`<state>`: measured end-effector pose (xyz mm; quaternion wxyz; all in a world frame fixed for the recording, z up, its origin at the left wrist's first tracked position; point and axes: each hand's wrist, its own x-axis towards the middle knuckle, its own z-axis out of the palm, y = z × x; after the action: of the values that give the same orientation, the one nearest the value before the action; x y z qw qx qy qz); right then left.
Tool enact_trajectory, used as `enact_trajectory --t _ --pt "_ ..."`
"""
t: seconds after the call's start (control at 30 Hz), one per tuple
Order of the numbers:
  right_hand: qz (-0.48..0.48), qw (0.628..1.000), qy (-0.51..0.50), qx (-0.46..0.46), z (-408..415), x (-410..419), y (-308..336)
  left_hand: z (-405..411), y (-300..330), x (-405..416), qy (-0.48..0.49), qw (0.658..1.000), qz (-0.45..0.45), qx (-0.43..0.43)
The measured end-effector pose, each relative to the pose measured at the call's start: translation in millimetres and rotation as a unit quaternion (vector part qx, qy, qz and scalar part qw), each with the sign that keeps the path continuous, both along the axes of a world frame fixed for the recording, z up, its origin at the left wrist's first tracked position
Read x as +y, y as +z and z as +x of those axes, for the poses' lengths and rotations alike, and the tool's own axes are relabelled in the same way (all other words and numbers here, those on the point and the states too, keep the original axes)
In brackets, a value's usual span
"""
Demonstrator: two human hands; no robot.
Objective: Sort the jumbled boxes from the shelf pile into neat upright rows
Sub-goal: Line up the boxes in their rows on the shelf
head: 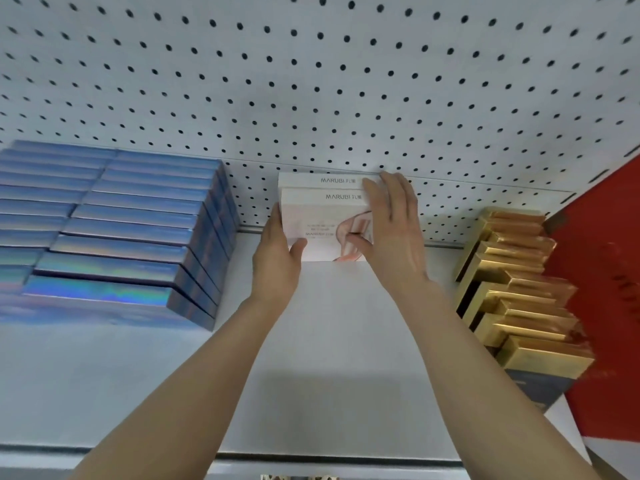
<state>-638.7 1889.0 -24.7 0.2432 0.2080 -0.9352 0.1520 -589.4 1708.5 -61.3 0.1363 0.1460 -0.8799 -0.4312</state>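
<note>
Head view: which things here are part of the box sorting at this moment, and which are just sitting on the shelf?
In the job:
- front white box, upright, gripped by the left hand and right hand
- rear white box, upright against the pegboard

Just sitting there:
- blue holographic boxes, in rows at left
- gold boxes, at right
- shelf

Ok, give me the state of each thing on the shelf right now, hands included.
Front white box: upright, held from both sides.
Rear white box: upright against the pegboard.
Left hand: gripping the front box's left edge.
Right hand: gripping the front box's right side.
Blue boxes: neat rows.
Gold boxes: uneven, tilted row.
</note>
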Motion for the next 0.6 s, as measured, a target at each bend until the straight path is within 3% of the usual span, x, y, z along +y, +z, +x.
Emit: enact_trajectory --t 0.33,0.6 --pt "0.08 0.995 -0.061 0.03 -4.6 -8.2 -4.3 -12.5 0.2 -8.9 -0.003 1.0 -0.008 -0.008" --pt "0.093 0.992 -0.058 -0.067 17.9 -0.8 20.0 14.5 8.5 -2.7 -0.034 0.997 0.064 -0.035"
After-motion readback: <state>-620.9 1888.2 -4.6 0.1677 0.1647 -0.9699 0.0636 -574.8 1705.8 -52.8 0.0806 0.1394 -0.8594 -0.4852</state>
